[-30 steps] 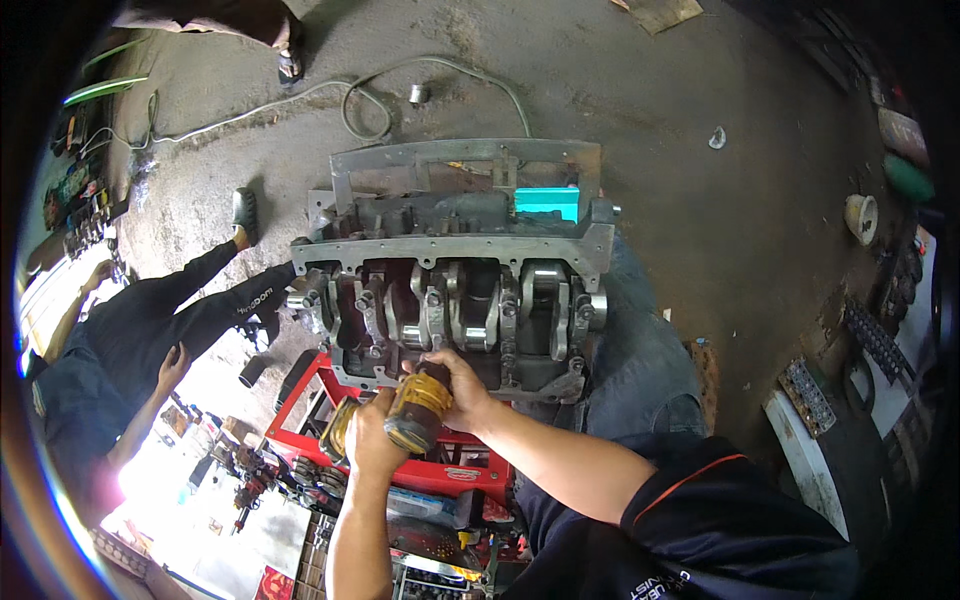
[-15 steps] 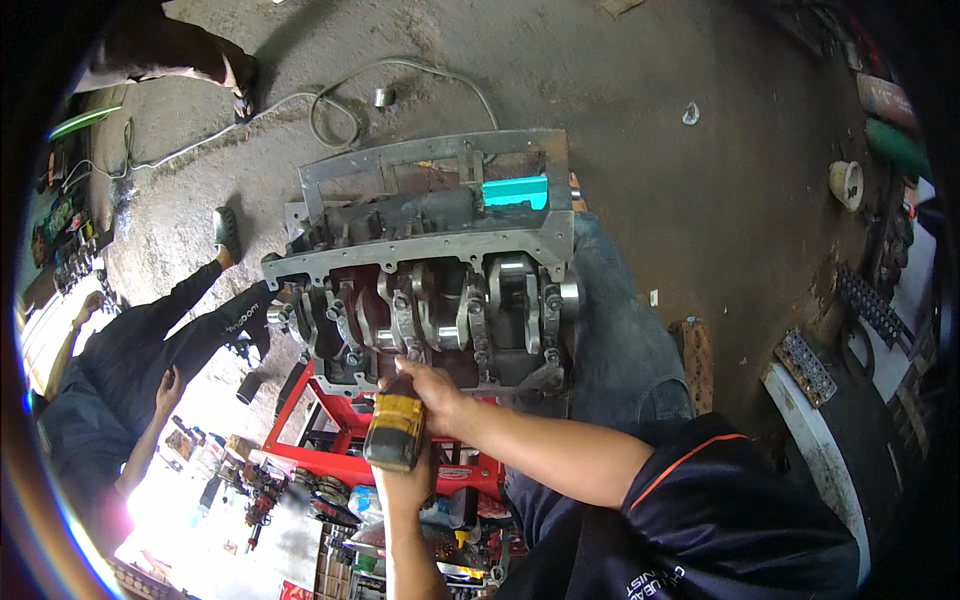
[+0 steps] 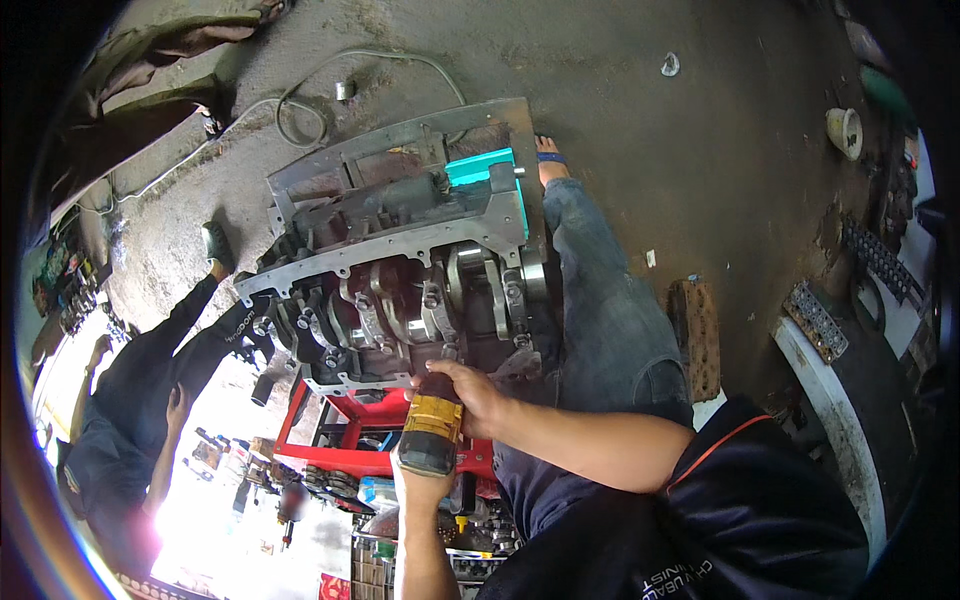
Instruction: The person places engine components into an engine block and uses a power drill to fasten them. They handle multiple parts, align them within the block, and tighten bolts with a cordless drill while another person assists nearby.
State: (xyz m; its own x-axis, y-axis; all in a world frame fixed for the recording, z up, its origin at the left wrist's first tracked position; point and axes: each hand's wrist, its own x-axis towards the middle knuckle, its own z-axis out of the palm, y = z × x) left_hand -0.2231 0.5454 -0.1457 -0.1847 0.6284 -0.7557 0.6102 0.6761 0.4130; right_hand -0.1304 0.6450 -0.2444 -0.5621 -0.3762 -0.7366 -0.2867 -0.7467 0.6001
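A yellow and black cordless impact wrench (image 3: 432, 425) points away from me, its front end at the near side of an engine block (image 3: 400, 243). My left hand (image 3: 425, 487) is closed beneath the rear of the wrench; the tool's body hides most of its fingers. My right hand (image 3: 478, 398) wraps round the front of the wrench, thumb on top. Ahead of the tool is a bolted bearing cap (image 3: 436, 308) over the shiny crankshaft (image 3: 533, 270), which lies in the block. The wrench's tip is partly covered by my right hand, so contact with a bolt cannot be made out.
A red stand (image 3: 350, 458) is under the near side of the block. Tools and parts crowd the lower left. Another person (image 3: 140, 400) is at the left. A cable (image 3: 275, 110) curls across the floor beyond; a rusty block (image 3: 695, 340) lies right of my leg.
Both hands and the wrench have moved right along the block, from one bearing cap to the neighbouring one. My view has shifted and tilted, and my foot now shows beside the block.
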